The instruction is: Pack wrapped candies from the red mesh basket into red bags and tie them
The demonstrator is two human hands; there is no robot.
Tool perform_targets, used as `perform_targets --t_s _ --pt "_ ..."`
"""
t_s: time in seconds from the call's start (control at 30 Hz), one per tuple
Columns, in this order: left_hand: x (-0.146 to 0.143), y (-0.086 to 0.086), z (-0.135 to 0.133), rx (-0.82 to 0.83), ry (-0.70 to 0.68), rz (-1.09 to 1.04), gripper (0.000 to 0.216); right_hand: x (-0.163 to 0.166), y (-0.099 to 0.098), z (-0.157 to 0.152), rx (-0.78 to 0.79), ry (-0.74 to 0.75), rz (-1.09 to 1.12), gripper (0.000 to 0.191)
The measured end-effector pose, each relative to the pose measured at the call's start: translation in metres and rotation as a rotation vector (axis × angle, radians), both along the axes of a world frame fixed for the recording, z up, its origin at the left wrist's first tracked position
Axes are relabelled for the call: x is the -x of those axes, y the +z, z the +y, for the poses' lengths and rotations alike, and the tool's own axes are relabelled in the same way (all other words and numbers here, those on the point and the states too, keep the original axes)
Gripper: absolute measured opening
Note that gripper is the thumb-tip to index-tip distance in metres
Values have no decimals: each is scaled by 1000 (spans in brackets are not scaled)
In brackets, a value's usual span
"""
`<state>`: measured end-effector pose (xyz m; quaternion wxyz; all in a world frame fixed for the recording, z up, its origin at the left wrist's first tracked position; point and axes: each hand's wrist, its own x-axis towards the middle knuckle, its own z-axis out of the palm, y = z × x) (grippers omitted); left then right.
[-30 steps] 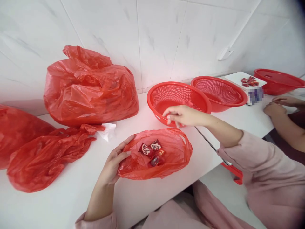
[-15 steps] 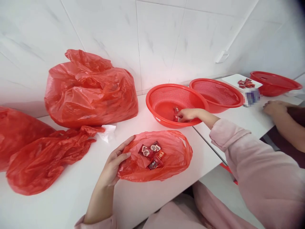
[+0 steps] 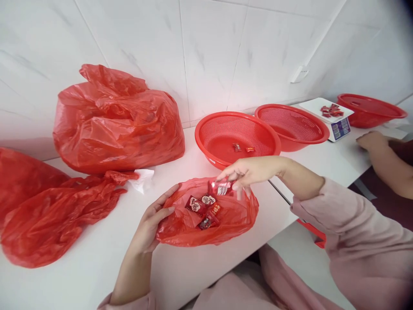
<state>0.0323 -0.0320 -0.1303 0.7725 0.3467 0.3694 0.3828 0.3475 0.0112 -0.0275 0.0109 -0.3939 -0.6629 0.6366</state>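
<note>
My left hand [image 3: 151, 220] grips the left rim of a small red plastic bag [image 3: 232, 219] lying open on the white table [image 3: 80, 258]. Several red wrapped candies [image 3: 203, 211] lie inside the bag. My right hand [image 3: 248, 172] hovers over the bag's far rim, fingers pointing down and loosely apart. A shiny red candy [image 3: 222, 187] sits just below its fingertips; whether the fingers touch it I cannot tell. Behind that hand stands a red mesh basket [image 3: 258, 129] with two candies [image 3: 242, 148] on its floor.
A full red bag [image 3: 116, 125] and flatter red bags [image 3: 54, 215] lie at the left. A second red basket [image 3: 292, 125], a scale [image 3: 332, 116] with candies and a red lid [image 3: 371, 110] stand at the right. Another person's hand [image 3: 371, 140] rests there.
My right hand has come back from inside the near basket to above the open bag. Two candies now lie loose in that basket. My left hand has stayed on the bag's rim.
</note>
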Motion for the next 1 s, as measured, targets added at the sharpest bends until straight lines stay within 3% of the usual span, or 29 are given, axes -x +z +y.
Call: perform_targets --t_s 0.07,0.13,0.23,0.33,0.47,0.6,0.7,0.77,0.9,1.0 --pt "0 0 0 -3 0 -7 63 -2 0 7 -132 -76 -43 52" --pt "0 1 0 -2 4 -3 64 -17 -2 27 -373 -242 -169 47" --pt "-2 4 -1 -5 6 15 67 -51 -14 67 -624 -444 -620 47" --pt "-3 7 -3 -6 20 19 69 -77 -35 95 -588 -445 -869 52" --pt "-4 8 -3 17 36 11 67 -87 -60 103 -474 -376 -922 32" --pt "-3 7 -2 24 38 6 65 -89 -60 101 -371 -328 -845 22" --pt "-3 7 -2 24 43 4 64 -90 -44 95 -351 -308 -672 27" --pt "-3 6 -2 26 47 5 65 -83 -30 84 -341 -298 -443 36" --pt "-4 7 -2 43 36 -1 67 -49 -8 46 -249 -192 -6 38" --pt "-5 7 -2 43 35 7 66 -17 -2 21 -196 -85 16 33"
